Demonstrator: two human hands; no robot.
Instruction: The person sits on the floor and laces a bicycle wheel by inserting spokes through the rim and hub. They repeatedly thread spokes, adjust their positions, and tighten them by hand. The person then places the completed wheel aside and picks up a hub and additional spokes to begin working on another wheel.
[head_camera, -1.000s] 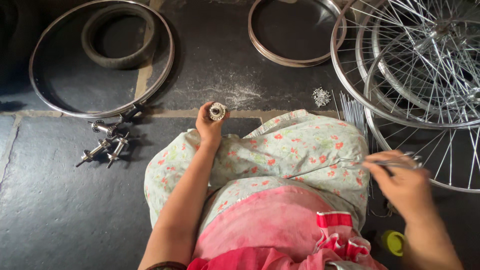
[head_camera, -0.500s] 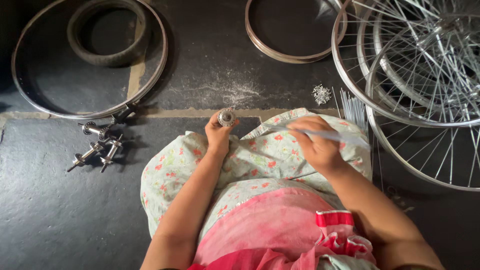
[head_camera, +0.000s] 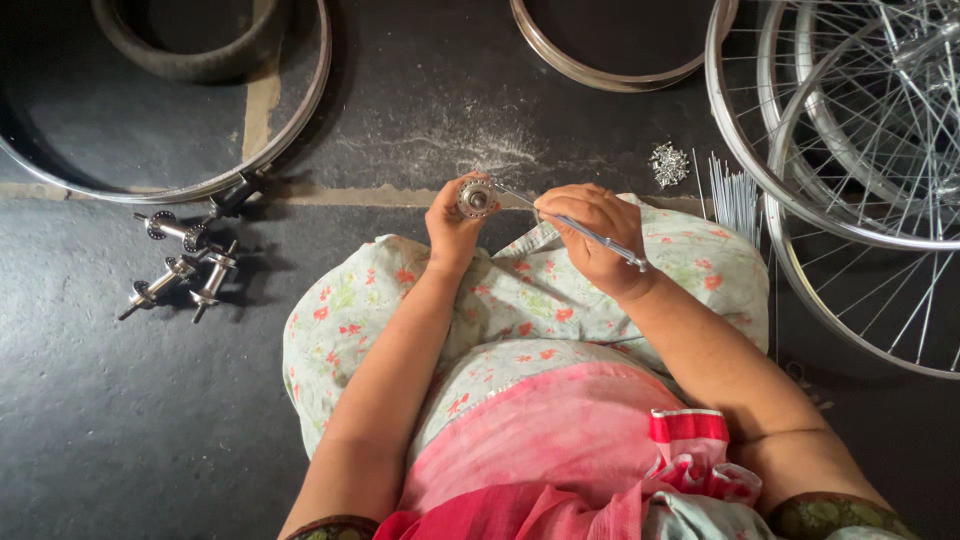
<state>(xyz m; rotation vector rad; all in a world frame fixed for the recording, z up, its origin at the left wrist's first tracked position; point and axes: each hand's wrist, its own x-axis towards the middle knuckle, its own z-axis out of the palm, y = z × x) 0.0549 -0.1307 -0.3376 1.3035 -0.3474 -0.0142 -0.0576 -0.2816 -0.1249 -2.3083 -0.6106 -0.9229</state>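
Observation:
My left hand (head_camera: 452, 226) holds a small round metal wheel hub (head_camera: 477, 198) upright above my knees, its flange facing the camera. My right hand (head_camera: 592, 232) pinches a bundle of thin metal spokes (head_camera: 590, 231), and their tips reach the hub's flange. Both hands are over my lap, which is covered in pale floral cloth (head_camera: 520, 300).
Several loose hubs (head_camera: 180, 262) lie on the dark floor at left. Bare rims (head_camera: 200, 180) and a tyre (head_camera: 190, 50) lie at the top left, another rim (head_camera: 600, 70) at the top. Spoked wheels (head_camera: 860, 150) are stacked at right, beside loose spokes (head_camera: 735, 190) and a nipple pile (head_camera: 668, 165).
My right hand has come in from the right with the spokes to meet the hub. The left hand has kept hold of the hub.

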